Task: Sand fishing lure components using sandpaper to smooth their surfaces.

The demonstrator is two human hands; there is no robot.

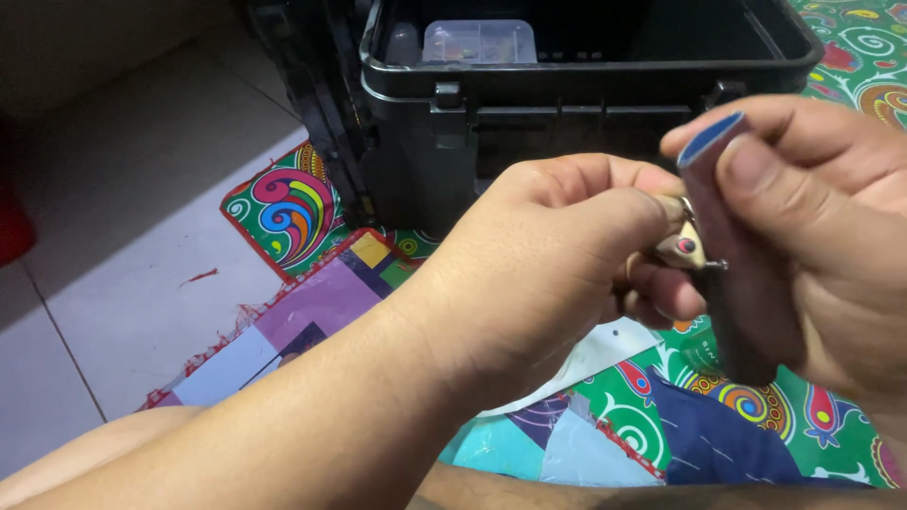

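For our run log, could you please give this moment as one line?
left hand: holds small fishing lure | right hand: holds grey stick against it | behind: open black box

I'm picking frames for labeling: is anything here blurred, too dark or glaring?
Head view: the left hand and small fish-shaped lure are fairly sharp; the right hand and its grey block look slightly soft at close range; the black box interior is dim; no strong glare.

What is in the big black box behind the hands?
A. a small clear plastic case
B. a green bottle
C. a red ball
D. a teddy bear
A: a small clear plastic case sits inside the open black box, behind the left hand and right hand.
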